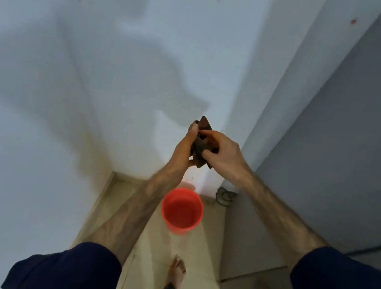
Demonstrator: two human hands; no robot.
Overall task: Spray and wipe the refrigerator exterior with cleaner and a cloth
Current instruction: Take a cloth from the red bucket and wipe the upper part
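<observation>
A dark brown cloth point(201, 143) is bunched between both hands, high above the floor. My left hand point(185, 148) grips its left side with the thumb up along the cloth. My right hand point(223, 153) holds its right side, fingers curled over the top. The grey refrigerator point(347, 150) fills the right of the view, its side panel facing me. No spray bottle is in view.
An orange bucket point(182, 211) stands on the beige tiled floor directly below my hands, near the wall corner. A dark cable point(224, 196) lies coiled by the refrigerator's foot. The white wall point(84, 63) is on the left. My bare foot point(178, 271) is behind the bucket.
</observation>
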